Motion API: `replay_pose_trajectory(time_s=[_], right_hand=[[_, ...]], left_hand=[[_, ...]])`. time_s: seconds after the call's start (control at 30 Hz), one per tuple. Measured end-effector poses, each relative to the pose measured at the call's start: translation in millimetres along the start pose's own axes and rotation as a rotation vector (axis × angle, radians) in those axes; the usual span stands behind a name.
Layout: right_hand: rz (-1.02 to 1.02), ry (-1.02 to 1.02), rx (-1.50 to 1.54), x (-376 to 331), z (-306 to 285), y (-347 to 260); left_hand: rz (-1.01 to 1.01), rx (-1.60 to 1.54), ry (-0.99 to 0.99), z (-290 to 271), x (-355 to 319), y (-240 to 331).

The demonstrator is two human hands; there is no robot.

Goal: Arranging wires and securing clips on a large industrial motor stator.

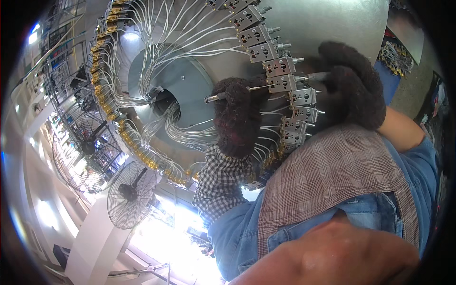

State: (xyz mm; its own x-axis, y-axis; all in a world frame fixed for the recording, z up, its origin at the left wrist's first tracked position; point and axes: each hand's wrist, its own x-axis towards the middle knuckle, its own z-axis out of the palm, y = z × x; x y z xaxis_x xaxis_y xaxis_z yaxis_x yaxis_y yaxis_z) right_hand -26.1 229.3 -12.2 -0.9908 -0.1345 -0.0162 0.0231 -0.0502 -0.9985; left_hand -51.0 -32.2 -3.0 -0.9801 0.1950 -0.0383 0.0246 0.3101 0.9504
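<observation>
Both of my hands wear dark, fuzzy gloves. My left hand [235,111] is closed around a slim screwdriver [216,98], whose thin shaft reaches to the side of a small silver metal box [282,83] with holes and a stem. On the box's outer side, my right hand [354,85] is closed around a grey cylindrical piece [319,76] that lines up with the stem; what this piece is I cannot make out. Similar boxes [253,36] with threaded stems stand in a row along the rim of a large round metal table [327,23]. White wires [194,54] run inward from them.
Wires gather at a hole [167,104] in the table's grey hub [199,78]. Brass-coloured fittings [100,71] line the far left rim. A standing fan [128,192] is at lower left. Beyond the table's right side lies a bundle of wired parts [396,58] on a blue surface.
</observation>
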Motion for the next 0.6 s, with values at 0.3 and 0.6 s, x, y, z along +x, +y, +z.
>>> replay_pose_trajectory(time_s=[0.3,0.6], right_hand=[[-0.572,-0.012,-0.547,14.5,-3.4,14.0],[0.175,-0.008,-0.002,1.3,-1.2,-9.0]], left_hand=[[-0.362,-0.454,0.141,6.7,-1.2,2.9],[-0.144,0.051,0.016,0.0,4.0,4.7]])
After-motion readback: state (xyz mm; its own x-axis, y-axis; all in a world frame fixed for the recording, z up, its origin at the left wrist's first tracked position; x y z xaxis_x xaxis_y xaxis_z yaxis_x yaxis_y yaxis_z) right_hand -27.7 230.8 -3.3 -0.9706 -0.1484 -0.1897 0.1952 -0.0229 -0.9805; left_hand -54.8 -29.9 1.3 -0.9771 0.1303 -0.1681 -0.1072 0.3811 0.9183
